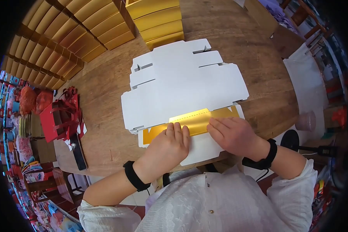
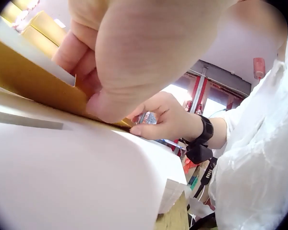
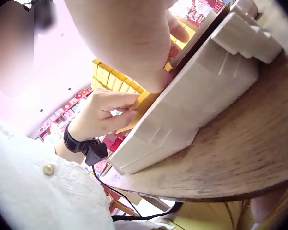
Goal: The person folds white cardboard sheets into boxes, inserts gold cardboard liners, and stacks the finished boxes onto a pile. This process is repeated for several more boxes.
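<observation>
A stack of flat cardboard box blanks (image 1: 185, 83) lies white side up in front of me. On the top blank the near panel is folded over, so its gold face (image 1: 197, 123) shows with a scored line along it. My left hand (image 1: 168, 146) pinches this gold panel toward its left part, fingers over it and thumb on the near side. My right hand (image 1: 236, 136) pinches the same panel farther right; in the left wrist view its thumb (image 2: 145, 130) presses at the fold. A white flap (image 1: 205, 149) extends below the hands toward my body.
Finished gold boxes (image 1: 158, 23) are stacked at the far edge, with many more gold boxes (image 1: 62, 29) at the far left. Red paper bags (image 1: 58, 120) and a black phone (image 1: 79, 154) lie on the left of the wooden table (image 1: 100, 100). A cardboard carton (image 1: 284, 40) stands at the far right.
</observation>
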Demonstrator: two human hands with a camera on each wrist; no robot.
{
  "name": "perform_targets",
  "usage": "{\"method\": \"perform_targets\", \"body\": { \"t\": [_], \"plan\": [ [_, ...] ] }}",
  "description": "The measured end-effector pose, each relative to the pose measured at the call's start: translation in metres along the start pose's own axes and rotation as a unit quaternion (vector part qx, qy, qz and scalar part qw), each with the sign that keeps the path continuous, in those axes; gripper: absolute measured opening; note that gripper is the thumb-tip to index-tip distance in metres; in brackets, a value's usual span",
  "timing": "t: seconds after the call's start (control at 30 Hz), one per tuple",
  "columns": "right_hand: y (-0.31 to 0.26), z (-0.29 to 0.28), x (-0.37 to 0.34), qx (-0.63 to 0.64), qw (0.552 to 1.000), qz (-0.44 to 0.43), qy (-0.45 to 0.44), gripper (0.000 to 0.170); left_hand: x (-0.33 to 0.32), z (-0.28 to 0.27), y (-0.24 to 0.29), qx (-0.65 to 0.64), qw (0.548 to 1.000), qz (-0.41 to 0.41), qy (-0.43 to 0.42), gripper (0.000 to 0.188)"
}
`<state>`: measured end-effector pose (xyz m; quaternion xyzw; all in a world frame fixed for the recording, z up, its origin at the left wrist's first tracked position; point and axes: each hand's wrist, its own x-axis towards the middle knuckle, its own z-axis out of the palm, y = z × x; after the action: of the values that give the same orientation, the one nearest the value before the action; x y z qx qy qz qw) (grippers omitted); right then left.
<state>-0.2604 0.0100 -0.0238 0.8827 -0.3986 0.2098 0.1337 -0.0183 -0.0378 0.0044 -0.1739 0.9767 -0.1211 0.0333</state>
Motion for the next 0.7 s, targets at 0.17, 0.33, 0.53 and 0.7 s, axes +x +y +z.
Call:
{"method": "perform_targets", "body": {
  "t": [0.17,0.33,0.53,0.7],
  "plan": [
    [0.011,-0.012,0.031,0.027,0.985,0.048,-0.165,0.010,0.015,-0.009,-0.026,-0.217,0.971,-0.097,-0.025,0.017],
    [0.064,0.001,0.074,0.095,0.959,0.064,-0.258,0.034,0.036,0.026,-0.076,-0.351,0.918,-0.173,0.064,0.025],
    [0.053,0.019,0.070,-0.035,0.994,0.068,-0.077,0.060,0.045,0.040,-0.081,-0.311,0.928,-0.151,0.138,0.028],
    [-0.009,-0.020,0.040,0.339,0.939,0.035,-0.046,0.034,0.032,-0.005,-0.077,-0.396,0.901,-0.128,0.125,0.015]
  ]
}}
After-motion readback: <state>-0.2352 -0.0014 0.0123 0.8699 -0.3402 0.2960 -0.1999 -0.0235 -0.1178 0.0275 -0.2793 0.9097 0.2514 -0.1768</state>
